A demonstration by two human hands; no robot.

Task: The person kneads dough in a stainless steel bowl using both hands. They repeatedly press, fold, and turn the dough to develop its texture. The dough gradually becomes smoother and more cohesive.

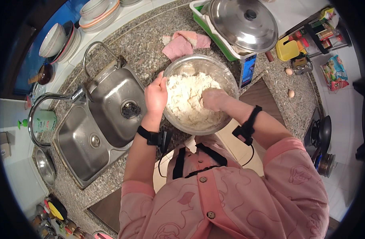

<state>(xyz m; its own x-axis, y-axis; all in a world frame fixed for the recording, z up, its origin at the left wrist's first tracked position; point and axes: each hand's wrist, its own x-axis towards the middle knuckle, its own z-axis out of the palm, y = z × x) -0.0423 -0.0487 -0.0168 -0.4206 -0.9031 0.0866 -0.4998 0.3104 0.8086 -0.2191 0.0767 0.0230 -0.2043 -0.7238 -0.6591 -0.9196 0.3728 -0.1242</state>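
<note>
A large stainless steel mixing bowl [227,74] holds a lumpy, pale mass of flour dough [185,98]. My left hand [156,95] grips the bowl's left rim, thumb towards the inside. Inside the bowl, at the right of the dough, my right hand [213,99] presses into it; its fingertips are buried and slightly blurred, so whether it grasps any dough is hidden. A pink cloth [179,46] lies just behind the bowl.
Left of the bowl is a double steel sink [110,119] with a curved faucet [36,110]. Behind right, a steel lid [242,24] rests on a green-and-white basket [212,34]. A phone [248,70] stands nearby. Two eggs [291,93] lie on the granite counter at right.
</note>
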